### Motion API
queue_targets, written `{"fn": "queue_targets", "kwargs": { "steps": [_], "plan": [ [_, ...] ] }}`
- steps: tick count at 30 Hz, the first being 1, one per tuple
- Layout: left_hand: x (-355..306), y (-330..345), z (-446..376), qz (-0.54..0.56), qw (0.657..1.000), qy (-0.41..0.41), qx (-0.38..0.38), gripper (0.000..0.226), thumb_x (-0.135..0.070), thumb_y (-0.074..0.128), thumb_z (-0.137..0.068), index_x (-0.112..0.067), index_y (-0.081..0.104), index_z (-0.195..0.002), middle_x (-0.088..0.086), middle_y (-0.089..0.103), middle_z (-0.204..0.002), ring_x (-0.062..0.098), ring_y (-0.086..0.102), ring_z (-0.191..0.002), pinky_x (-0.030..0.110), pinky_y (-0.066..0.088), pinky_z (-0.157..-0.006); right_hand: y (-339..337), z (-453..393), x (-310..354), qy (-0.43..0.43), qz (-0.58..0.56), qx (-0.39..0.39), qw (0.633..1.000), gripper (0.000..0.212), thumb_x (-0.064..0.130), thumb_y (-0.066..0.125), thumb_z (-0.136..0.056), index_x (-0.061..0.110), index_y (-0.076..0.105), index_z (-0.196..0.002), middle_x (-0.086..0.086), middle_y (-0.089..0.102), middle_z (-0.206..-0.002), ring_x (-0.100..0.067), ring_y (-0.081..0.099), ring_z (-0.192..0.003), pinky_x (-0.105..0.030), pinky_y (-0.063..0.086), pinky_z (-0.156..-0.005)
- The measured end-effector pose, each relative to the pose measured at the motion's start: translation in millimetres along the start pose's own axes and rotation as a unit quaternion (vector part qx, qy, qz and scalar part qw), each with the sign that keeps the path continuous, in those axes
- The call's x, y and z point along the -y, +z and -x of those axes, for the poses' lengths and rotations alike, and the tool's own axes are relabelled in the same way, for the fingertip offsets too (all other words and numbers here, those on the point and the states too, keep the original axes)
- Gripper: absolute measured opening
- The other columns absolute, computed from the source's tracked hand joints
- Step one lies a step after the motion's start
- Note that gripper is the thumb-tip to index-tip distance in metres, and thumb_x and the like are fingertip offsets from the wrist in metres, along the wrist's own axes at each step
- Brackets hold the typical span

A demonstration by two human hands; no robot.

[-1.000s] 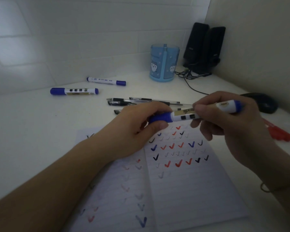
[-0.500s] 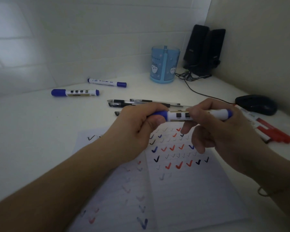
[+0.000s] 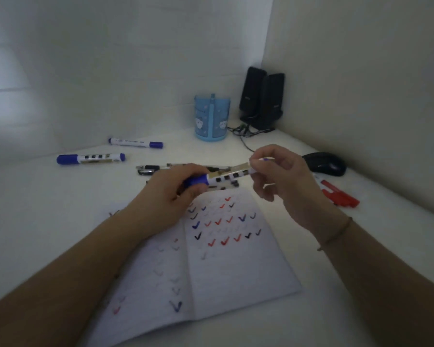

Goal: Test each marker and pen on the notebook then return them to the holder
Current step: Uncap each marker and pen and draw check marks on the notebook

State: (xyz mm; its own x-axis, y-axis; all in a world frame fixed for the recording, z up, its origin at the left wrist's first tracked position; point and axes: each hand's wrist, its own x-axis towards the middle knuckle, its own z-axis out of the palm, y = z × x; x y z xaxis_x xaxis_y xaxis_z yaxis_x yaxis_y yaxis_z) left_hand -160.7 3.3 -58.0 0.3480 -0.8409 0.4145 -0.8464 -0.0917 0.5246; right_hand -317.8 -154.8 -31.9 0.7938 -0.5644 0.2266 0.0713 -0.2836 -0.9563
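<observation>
Both hands grip blue marker [image 3: 223,177] | above notebook [image 3: 236,271]

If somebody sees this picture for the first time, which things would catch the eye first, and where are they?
First, the blue marker in the middle, held over the notebook by both hands: the left hand grips its blue end and the right hand pinches the other end. Next, the rows of red, blue and black ticks on the notebook's right page. Behind them, the blue holder stands near the wall beside the black speakers.
</observation>
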Motion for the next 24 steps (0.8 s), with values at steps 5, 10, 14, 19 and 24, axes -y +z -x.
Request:
{"fn": "queue_targets", "kwargs": {
  "steps": [5,10,14,19,24],
  "plan": [
    [-28.4,-8.0,-8.7,-0.139,0.968,-0.042,0.206,0.060,-0.052,0.055,-0.086,-0.038,0.032,-0.140,-0.011,0.049,-0.137,0.006,0.050,-0.116,0.033,0.043,-0.100,-20.8,17.5,26.2,-0.035,0.052,-0.044,0.997,0.007,0.012,0.064,-0.088,0.006,0.063,-0.092,-0.003,0.060,-0.059,-0.013,0.051,-0.048,-0.014,0.039,-0.043],
    [-99.6,2.8,-34.0,-0.179,0.948,0.113,0.238,0.070,-0.072,0.030,-0.078,-0.041,0.031,-0.140,-0.016,0.042,-0.140,-0.002,0.042,-0.109,0.026,0.041,-0.094,-78.9,85.8,58.0,-0.102,0.017,-0.178,0.979,0.008,0.015,0.062,-0.089,0.008,0.063,-0.083,-0.006,0.056,-0.057,-0.020,0.042,-0.047,-0.020,0.035,-0.041],
    [-160.2,40.6,-48.0,-0.114,0.928,0.303,0.185,0.070,-0.077,0.022,-0.083,-0.035,0.043,-0.135,-0.010,0.047,-0.137,0.007,0.045,-0.118,0.029,0.042,-0.091,-135.2,160.7,70.6,-0.123,0.116,-0.252,0.953,0.022,0.030,0.065,-0.084,0.008,0.065,-0.083,-0.015,0.053,-0.057,-0.026,0.038,-0.045,-0.029,0.035,-0.044],
    [-209.0,106.8,-21.6,-0.057,0.847,0.510,0.136,0.050,-0.055,0.050,-0.091,-0.015,0.061,-0.119,0.004,0.054,-0.130,0.022,0.054,-0.113,0.038,0.043,-0.090,-176.6,264.2,40.8,-0.015,0.315,-0.275,0.908,0.021,0.036,0.065,-0.081,0.016,0.067,-0.082,-0.020,0.060,-0.061,-0.033,0.051,-0.052,-0.035,0.042,-0.050],
    [-229.9,154.4,3.6,-0.069,0.804,0.550,0.213,0.051,-0.059,0.049,-0.089,-0.020,0.058,-0.122,0.001,0.050,-0.136,0.021,0.051,-0.116,0.041,0.045,-0.088,-203.2,322.7,-11.5,0.111,0.395,-0.280,0.868,0.028,0.058,0.061,-0.074,0.030,0.064,-0.074,0.009,0.058,-0.051,-0.007,0.050,-0.044,-0.017,0.037,-0.049]
  ]
}}
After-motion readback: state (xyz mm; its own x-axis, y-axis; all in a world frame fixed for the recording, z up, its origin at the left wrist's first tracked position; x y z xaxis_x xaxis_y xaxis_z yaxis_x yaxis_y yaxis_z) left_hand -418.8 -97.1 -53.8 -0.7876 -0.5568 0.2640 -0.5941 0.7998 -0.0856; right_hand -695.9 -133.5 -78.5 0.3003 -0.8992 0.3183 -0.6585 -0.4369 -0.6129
